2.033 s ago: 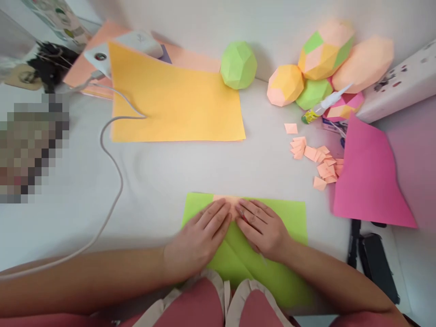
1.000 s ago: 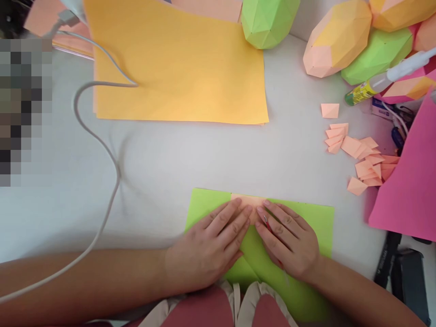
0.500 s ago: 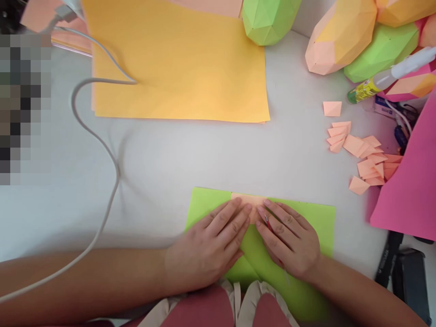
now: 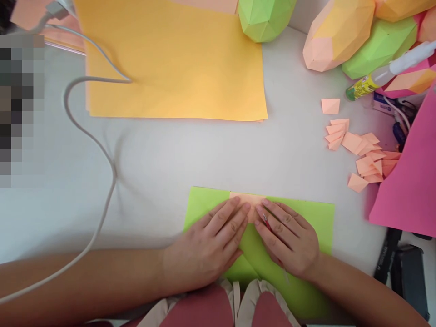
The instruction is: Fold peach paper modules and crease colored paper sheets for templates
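A large green sheet [image 4: 207, 202] lies on the white table near its front edge, with a small peach paper piece [image 4: 248, 200] on its top edge. My left hand [image 4: 207, 245] rests flat, its fingertips on the left part of the peach piece. From the other side, my right hand [image 4: 291, 236] presses fingertips on its right part. A thin red tool with a metal tip [image 4: 266, 221] sits between the fingers of my right hand; most of it is hidden under the hand.
Orange sheets [image 4: 177, 68] lie at the back, crossed by a white cable [image 4: 108, 159] that runs down the left. At right are folded peach pieces [image 4: 354, 143], a glue pen [image 4: 364, 86], a pink sheet [image 4: 405, 181] and a black case [image 4: 410, 281]. Faceted paper shapes [image 4: 340, 34] stand behind.
The whole view has shifted slightly, so things appear a little further left and up. Both hands keep the same place on the paper.
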